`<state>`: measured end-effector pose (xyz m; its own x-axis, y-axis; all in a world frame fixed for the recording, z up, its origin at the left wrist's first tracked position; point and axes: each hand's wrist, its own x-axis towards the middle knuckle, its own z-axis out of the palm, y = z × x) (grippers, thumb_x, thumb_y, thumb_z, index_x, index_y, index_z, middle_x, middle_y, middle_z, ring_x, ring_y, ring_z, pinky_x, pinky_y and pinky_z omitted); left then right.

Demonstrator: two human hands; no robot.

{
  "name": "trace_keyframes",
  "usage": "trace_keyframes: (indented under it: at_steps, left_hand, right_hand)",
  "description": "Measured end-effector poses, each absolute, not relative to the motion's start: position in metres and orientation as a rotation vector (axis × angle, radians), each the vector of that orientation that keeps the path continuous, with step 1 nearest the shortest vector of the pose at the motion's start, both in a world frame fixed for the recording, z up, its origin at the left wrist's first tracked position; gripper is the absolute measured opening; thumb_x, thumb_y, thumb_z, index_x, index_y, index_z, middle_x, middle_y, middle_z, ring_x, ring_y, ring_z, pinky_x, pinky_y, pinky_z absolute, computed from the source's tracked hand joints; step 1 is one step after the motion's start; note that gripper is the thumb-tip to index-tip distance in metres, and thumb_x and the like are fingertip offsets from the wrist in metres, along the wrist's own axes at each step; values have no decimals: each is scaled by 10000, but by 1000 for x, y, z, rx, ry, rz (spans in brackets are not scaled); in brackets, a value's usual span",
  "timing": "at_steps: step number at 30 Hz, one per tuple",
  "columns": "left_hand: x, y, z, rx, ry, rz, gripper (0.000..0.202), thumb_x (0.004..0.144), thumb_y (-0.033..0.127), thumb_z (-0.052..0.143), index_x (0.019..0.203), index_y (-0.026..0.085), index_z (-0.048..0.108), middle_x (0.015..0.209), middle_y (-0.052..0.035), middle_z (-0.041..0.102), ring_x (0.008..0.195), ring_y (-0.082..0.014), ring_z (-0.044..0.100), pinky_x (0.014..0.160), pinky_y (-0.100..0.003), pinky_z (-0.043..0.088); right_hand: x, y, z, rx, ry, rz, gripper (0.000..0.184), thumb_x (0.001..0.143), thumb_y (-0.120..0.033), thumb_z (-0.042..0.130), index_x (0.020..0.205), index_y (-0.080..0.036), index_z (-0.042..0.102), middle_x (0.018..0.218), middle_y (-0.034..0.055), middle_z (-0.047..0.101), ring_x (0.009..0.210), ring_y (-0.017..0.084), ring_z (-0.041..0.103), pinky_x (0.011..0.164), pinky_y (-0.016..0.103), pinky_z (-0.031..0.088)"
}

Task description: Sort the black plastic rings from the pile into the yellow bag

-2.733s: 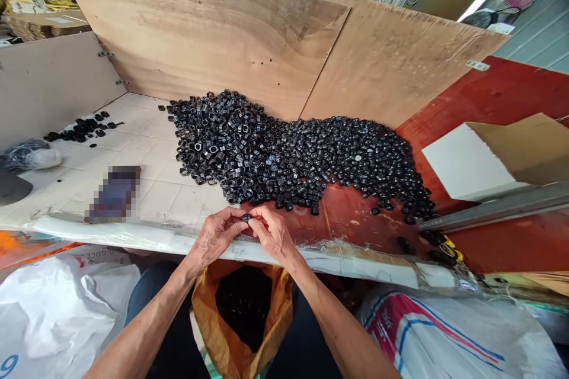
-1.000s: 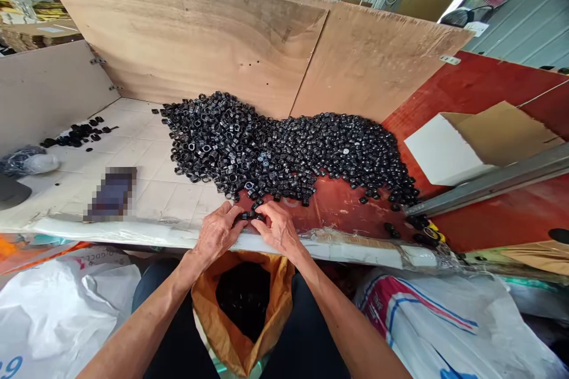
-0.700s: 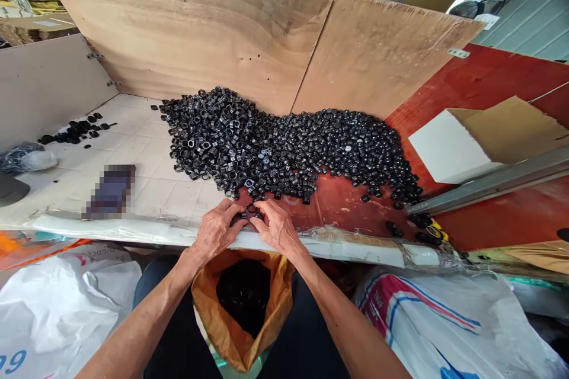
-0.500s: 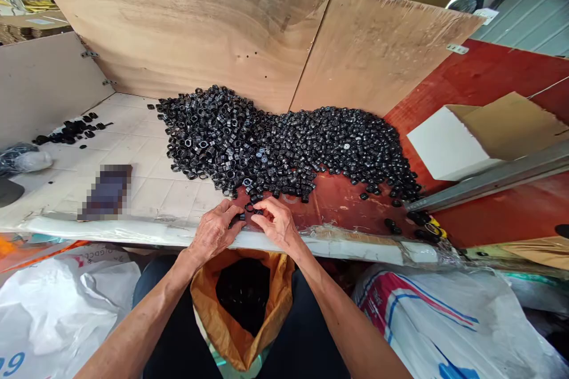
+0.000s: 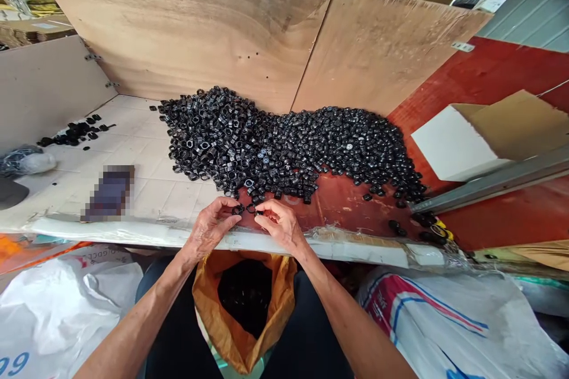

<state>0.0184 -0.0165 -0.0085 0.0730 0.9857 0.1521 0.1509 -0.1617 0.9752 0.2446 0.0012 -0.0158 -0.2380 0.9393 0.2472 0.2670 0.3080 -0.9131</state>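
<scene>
A large heap of small black plastic rings and caps (image 5: 284, 148) lies across the table against the plywood back wall. My left hand (image 5: 208, 230) pinches a black ring (image 5: 237, 209) at the table's near edge. My right hand (image 5: 280, 225) pinches another small black piece (image 5: 259, 212) just beside it. The two pieces sit close together between my fingertips, just in front of the heap's near edge. Below my hands an orange bag (image 5: 242, 308) hangs open, with dark pieces inside.
A plywood wall (image 5: 200, 29) backs the table. A small cluster of black parts (image 5: 73, 132) and a blurred dark flat object (image 5: 110, 192) lie at the left. A white cardboard box (image 5: 462, 142) and a metal rail (image 5: 489, 186) sit at the right. White sacks (image 5: 444, 331) stand on both sides of my legs.
My hands went from the table edge forward to the heap's near side, took up black pieces and lifted them slightly; now the fingertips are a little further apart.
</scene>
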Motion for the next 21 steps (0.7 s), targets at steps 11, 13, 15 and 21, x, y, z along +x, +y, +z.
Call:
trace_keyframes:
  at_steps: [11, 13, 15, 21]
  left_hand:
    - [18, -18, -7, 1350, 1091, 1195, 279, 828, 304, 803, 1043, 201, 657, 1036, -41, 731, 931, -171, 720, 887, -321, 607]
    - [19, -18, -9, 1384, 1096, 1185, 269, 843, 316, 788, 1047, 203, 652, 1051, -49, 739, 944, -179, 727, 891, -330, 612]
    - [19, -18, -12, 1414, 1104, 1170, 271, 852, 326, 778, 1059, 204, 652, 1062, -57, 753, 957, -188, 736, 904, -341, 615]
    - [17, -16, -24, 1458, 1152, 1123, 286, 870, 317, 760, 1117, 202, 671, 1029, -61, 773, 940, -195, 750, 894, -344, 614]
  right_hand:
    - [248, 0, -17, -1076, -1517, 1143, 204, 866, -364, 746, 998, -213, 712, 922, 27, 705, 697, 148, 665, 666, 276, 588]
    - [249, 1, -16, -1042, -1538, 1122, 193, 866, -356, 747, 999, -215, 747, 1049, 57, 703, 817, 166, 691, 716, 285, 611]
    - [249, 2, -15, -1024, -1575, 1124, 207, 876, -346, 741, 1040, -226, 780, 1108, 66, 699, 925, 183, 704, 786, 297, 625]
    - [245, -1, -11, -1059, -1554, 1241, 232, 849, -343, 772, 1048, -225, 754, 1114, 65, 760, 1004, 214, 737, 914, 352, 628]
